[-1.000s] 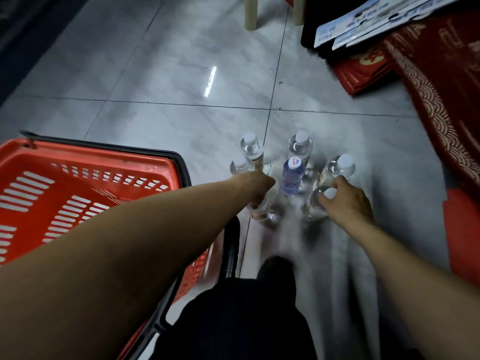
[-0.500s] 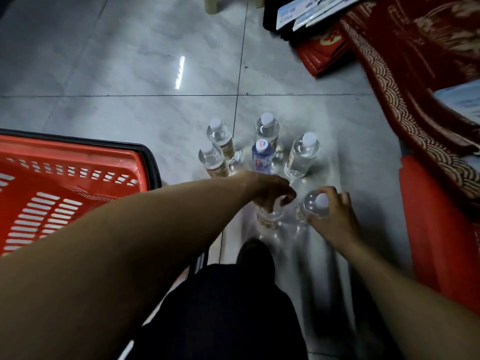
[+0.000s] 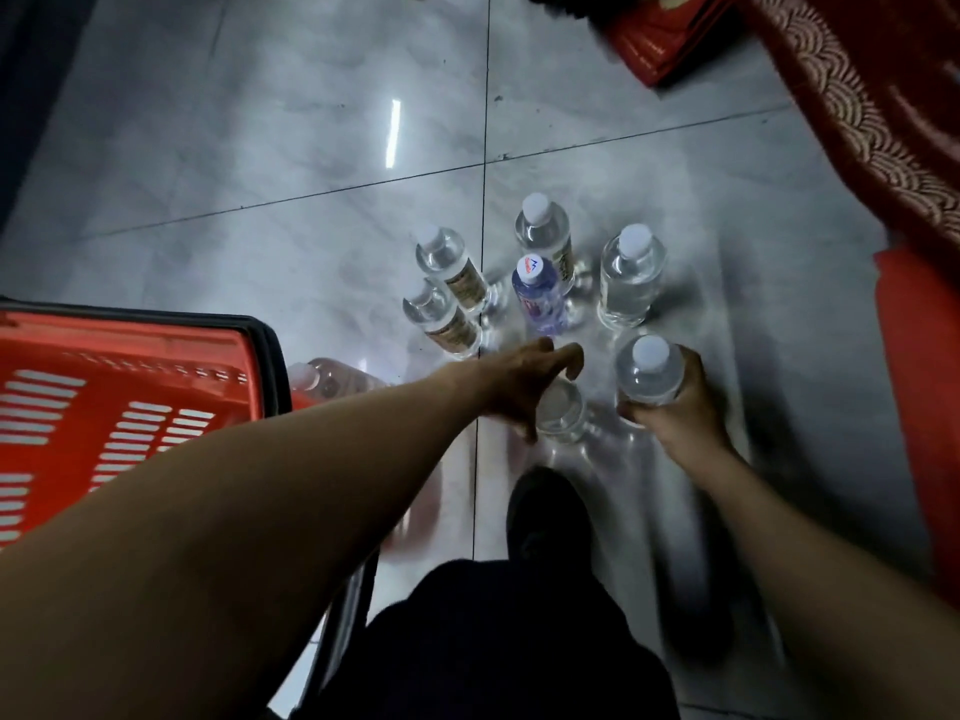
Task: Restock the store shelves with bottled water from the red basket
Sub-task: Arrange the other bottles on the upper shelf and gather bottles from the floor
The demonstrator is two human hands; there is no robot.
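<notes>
Several clear water bottles stand in a cluster on the grey tiled floor, among them a blue-tinted one (image 3: pixel 537 293) and a plain one (image 3: pixel 631 275) at the right. My left hand (image 3: pixel 519 381) reaches over the nearest left bottle (image 3: pixel 563 415), fingers and thumb curled around its top, hiding the cap. My right hand (image 3: pixel 680 413) grips another white-capped bottle (image 3: pixel 649 371) around its body. The red basket (image 3: pixel 156 330) sits at the left with its black handle along the rim.
A pinkish bottle (image 3: pixel 327 379) lies beside the basket's corner. Red patterned cloth (image 3: pixel 857 122) hangs at the upper right, red packets (image 3: pixel 665 39) lie at the top, and a red object (image 3: pixel 919 381) stands at the right. My dark shoe (image 3: pixel 545 511) is just below the bottles.
The view has tilted and moved closer to the bottles. My right hand's bottle has come up nearer the camera. My left hand stays on the near bottle's top, fingers more spread.
</notes>
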